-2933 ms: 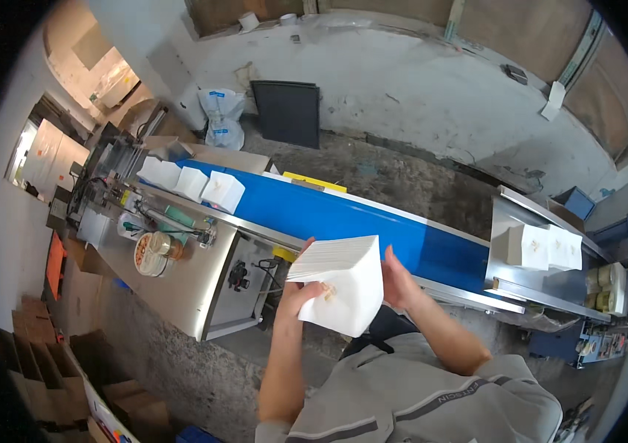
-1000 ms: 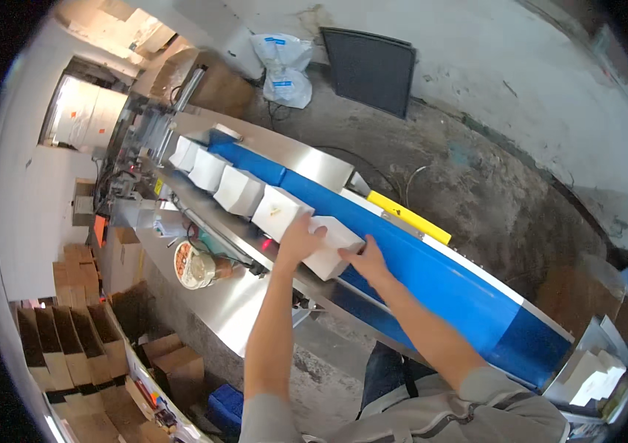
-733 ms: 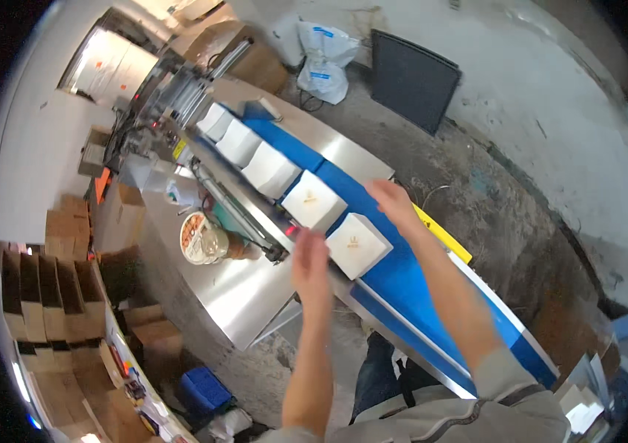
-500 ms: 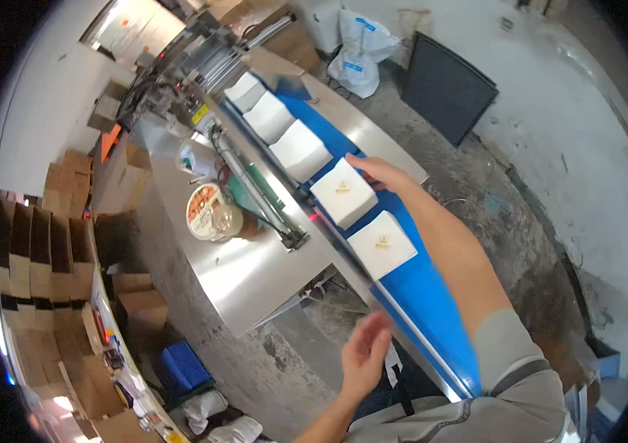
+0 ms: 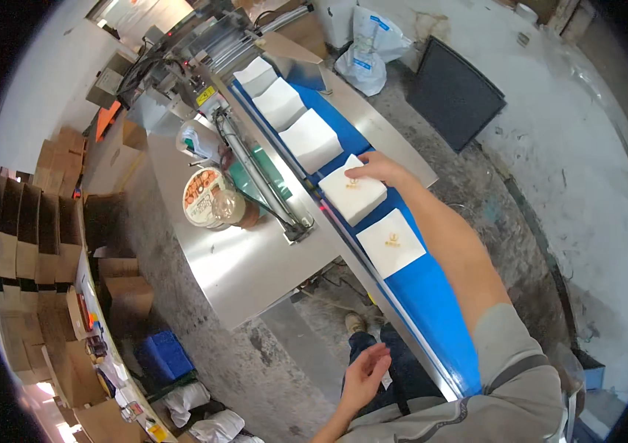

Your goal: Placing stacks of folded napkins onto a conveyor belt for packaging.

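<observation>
Several white paper napkin stacks lie in a row on a blue conveyor belt [image 5: 432, 310]. My right hand [image 5: 376, 170] reaches over from the belt's right side. It grips the far right corner of one napkin stack [image 5: 352, 193] with a small gold print, fingers over its top. Nearer to me lies another printed napkin stack [image 5: 391, 244], untouched. Beyond my right hand stands a plain white napkin stack [image 5: 311, 142], its top slightly curved. My left hand [image 5: 365, 376] hovers left of the belt, open and loosely curled, holding nothing.
A steel table [image 5: 240, 277] left of the belt carries a round printed tub [image 5: 204, 198] and a roller bar [image 5: 255, 173]. Machinery stands at the belt's far end. Cardboard boxes [image 5: 26, 236] and a blue crate [image 5: 162, 354] are at left; a dark panel [image 5: 455, 92] leans at right.
My right fingers have moved from the stack's far side onto its top corner. My left hand has drawn back slightly from the belt edge. The view has shifted a little.
</observation>
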Action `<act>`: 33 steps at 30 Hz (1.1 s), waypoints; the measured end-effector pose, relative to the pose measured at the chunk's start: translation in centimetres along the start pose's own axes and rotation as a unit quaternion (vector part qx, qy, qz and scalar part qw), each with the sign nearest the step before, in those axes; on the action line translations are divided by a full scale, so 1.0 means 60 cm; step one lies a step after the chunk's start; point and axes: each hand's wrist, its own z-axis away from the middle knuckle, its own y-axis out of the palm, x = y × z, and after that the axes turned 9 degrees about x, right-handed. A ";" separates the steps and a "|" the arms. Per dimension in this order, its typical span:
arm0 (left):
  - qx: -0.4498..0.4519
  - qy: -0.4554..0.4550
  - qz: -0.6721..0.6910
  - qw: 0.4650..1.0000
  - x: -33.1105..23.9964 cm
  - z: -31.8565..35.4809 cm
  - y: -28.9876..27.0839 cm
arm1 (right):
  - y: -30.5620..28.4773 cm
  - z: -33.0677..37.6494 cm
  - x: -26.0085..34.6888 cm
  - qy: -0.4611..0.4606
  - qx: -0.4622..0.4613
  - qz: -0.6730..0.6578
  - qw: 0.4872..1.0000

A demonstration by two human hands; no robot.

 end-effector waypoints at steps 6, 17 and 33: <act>0.007 0.103 -0.054 0.993 -0.115 -0.102 0.042 | -0.010 0.015 -0.034 -0.004 -0.155 0.105 0.982; -0.232 0.003 -0.065 0.970 -0.135 -0.430 0.046 | 0.014 0.310 -0.095 0.124 -0.101 -0.126 0.979; -0.065 0.014 0.160 0.985 -0.120 -0.432 0.072 | 0.045 0.301 -0.134 0.072 -0.052 0.117 0.989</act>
